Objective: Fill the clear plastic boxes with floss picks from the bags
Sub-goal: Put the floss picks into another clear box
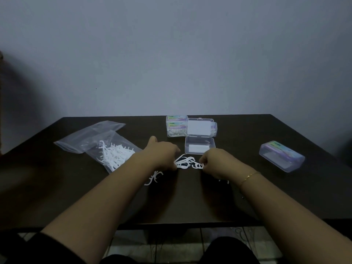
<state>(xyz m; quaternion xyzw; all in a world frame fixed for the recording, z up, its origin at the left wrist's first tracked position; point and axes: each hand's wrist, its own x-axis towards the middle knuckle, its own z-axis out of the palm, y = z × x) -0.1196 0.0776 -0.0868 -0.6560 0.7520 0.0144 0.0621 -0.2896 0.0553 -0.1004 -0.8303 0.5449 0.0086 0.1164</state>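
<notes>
— While both hands sit over the dark table (247, 197), what are they doing?

— The left hand (162, 155) and the right hand (215, 162) face each other across a small heap of white floss picks (185, 162). The fingers of each hand are curled in and pinch at the picks from either side; the left thumb sticks up and away.

— Where is the box being filled?

— An open clear box (200, 145) stands just beyond the heap, between the two hands, its lid (200, 127) thrown back toward the wall. I see something pale inside, but cannot tell what.

— And the other boxes?

— A stack of closed boxes (176, 125) with coloured labels stands behind the lid, touching it on the left. Another closed box (282, 156) lies well apart to the right, at an angle.

— The bags?

— Two clear bags on the left. The nearer bag (114, 155) holds a tangle of picks and reaches to the left wrist; the farther bag (89, 136) lies partly under it and looks nearly flat.

— Anything loose?

— A few stray picks (154, 178) lie by the left forearm. A thin gold bracelet (249, 176) circles the right wrist.
</notes>
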